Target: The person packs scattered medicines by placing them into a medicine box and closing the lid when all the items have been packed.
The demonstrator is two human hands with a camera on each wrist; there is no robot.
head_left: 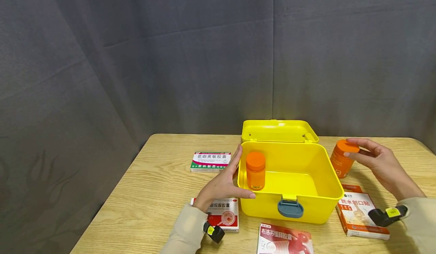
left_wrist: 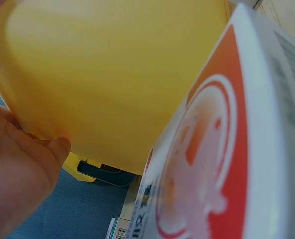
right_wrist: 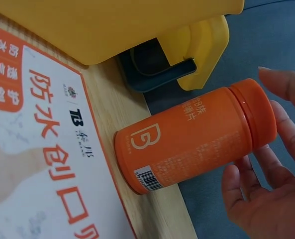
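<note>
A yellow plastic box (head_left: pixel 289 208) stands with its lid raised at the back. My left hand (head_left: pixel 223 184) rests on its left front corner, fingers straight along the left side and thumb across the front rim. Inside, at the left, an orange bottle (head_left: pixel 255 172) stands upright. A second orange bottle (head_left: pixel 340 159) stands on the table right of the box. Around its cap my right hand (head_left: pixel 383 165) is spread, with the thumb in front and fingers behind. In the right wrist view the thumb looks slightly apart from the orange cap (right_wrist: pixel 256 112).
A box of waterproof plasters (head_left: pixel 361 212) lies right of the yellow box. A red-white capsule box (head_left: pixel 223 216) lies under the left wrist, and another medicine box (head_left: pixel 284 239) in front. A green-white medicine box (head_left: pixel 211 161) lies at the left on the wooden table (head_left: pixel 146 197).
</note>
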